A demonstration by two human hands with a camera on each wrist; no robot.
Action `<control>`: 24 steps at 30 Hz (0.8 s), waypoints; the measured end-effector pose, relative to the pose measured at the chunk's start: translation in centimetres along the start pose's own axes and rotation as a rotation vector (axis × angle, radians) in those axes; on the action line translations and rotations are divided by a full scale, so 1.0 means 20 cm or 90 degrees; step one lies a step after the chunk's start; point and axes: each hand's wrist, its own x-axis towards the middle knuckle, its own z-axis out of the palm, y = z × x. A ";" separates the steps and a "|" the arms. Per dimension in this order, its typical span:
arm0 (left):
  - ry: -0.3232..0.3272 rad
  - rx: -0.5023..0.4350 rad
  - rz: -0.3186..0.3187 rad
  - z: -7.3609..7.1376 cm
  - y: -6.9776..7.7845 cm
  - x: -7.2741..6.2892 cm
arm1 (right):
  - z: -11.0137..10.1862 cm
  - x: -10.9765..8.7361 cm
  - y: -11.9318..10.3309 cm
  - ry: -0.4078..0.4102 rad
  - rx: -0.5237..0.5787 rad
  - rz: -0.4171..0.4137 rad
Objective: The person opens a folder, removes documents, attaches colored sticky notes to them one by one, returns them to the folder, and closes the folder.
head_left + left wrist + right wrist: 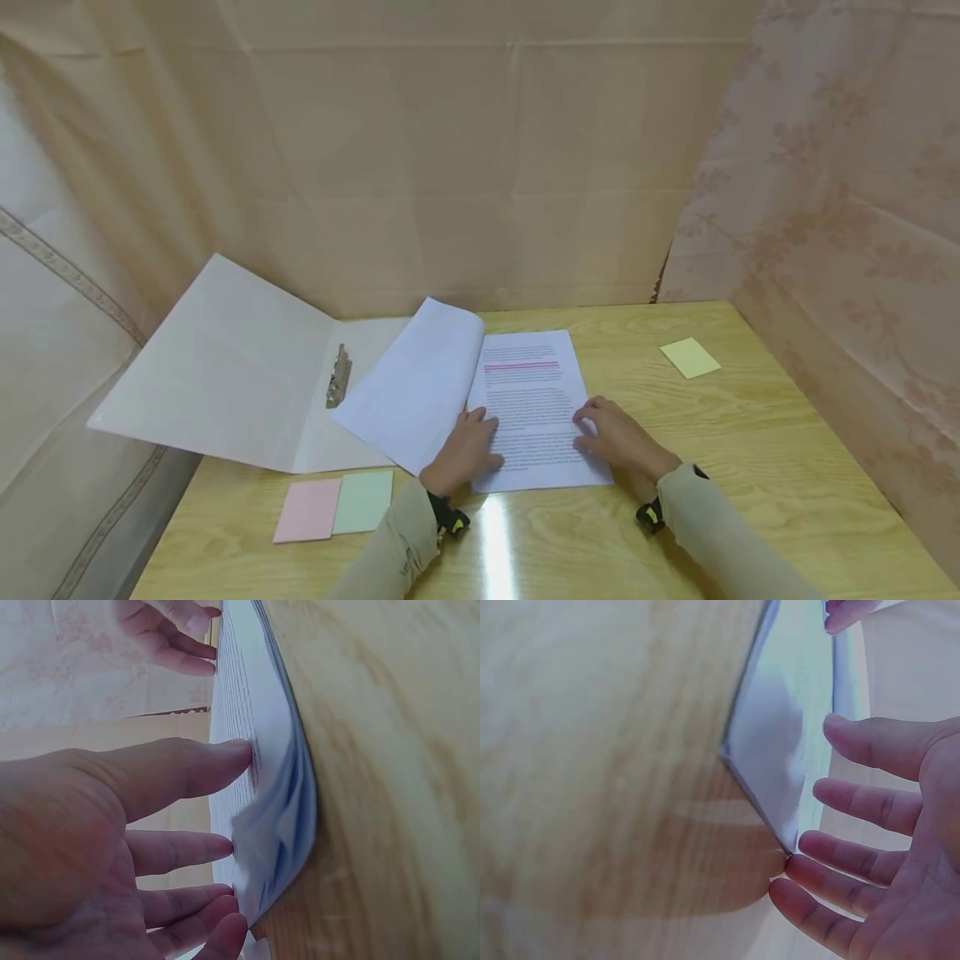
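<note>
A stack of printed sheets lies on the table, with a pink highlighted band across its top page. A blank-sided sheet is turned over to the left, its right side curving up from the stack. My left hand rests at the stack's left edge, fingers extended. In the left wrist view its thumb and fingertips touch the paper, where the sheets' edges bulge and fan apart. At the right edge is my right hand, fingers spread and loosely bent, fingertips right by the paper's side.
A white binder with a metal clip lies spread at the left, partly under the turned sheet. Pink and green sticky notes sit in front of it. A yellow sticky note lies far right. Curtains hang behind.
</note>
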 end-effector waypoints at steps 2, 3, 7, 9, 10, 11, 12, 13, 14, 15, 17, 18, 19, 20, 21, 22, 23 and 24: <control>0.003 0.003 0.001 0.00 0.00 0.00 | -0.01 0.01 0.00 -0.008 0.004 0.001; 0.002 0.004 0.001 0.00 0.00 0.00 | -0.02 0.01 0.00 -0.010 0.003 0.000; -0.001 0.005 0.002 0.00 0.00 0.00 | -0.07 0.03 0.01 -0.005 0.005 -0.004; -0.007 0.005 -0.001 0.00 0.00 0.00 | -0.09 0.05 0.01 0.005 0.000 -0.008; -0.006 0.008 0.001 0.00 0.00 0.00 | -0.11 0.05 0.02 0.010 -0.003 -0.008; -0.008 0.011 0.001 0.00 0.00 0.01 | -0.12 0.06 0.03 0.015 -0.009 -0.012; -0.010 0.012 0.000 0.00 0.00 0.01 | -0.14 0.06 0.04 0.019 -0.014 -0.011; -0.009 0.015 0.001 0.00 0.00 0.01 | -0.15 0.07 0.05 0.023 -0.020 -0.013; -0.008 0.015 0.001 0.00 0.00 0.01 | -0.16 0.07 0.06 0.026 -0.020 -0.012; -0.007 0.014 0.003 0.00 0.00 0.01 | -0.18 0.07 0.08 0.028 -0.020 -0.010; -0.007 0.013 0.005 0.00 0.00 0.01 | -0.20 0.08 0.11 0.031 -0.016 -0.001; -0.006 0.011 0.008 0.00 0.00 0.01 | -0.21 0.08 0.12 0.033 -0.016 0.002; -0.006 0.010 0.009 0.00 0.00 0.01 | -0.22 0.08 0.13 0.033 -0.014 0.007; -0.005 0.007 0.010 0.00 0.00 0.01 | -0.24 0.08 0.15 0.033 -0.013 0.011; -0.007 0.008 0.009 0.00 0.00 0.01 | -0.25 0.08 0.16 0.033 -0.014 0.014; -0.006 0.010 0.008 0.00 0.00 0.01 | -0.26 0.09 0.17 0.031 -0.014 0.016; -0.005 0.009 0.005 0.00 0.00 0.00 | -0.27 0.10 0.18 0.030 -0.018 0.017; -0.007 0.008 0.002 0.00 0.00 0.00 | -0.28 0.10 0.19 0.028 -0.021 0.019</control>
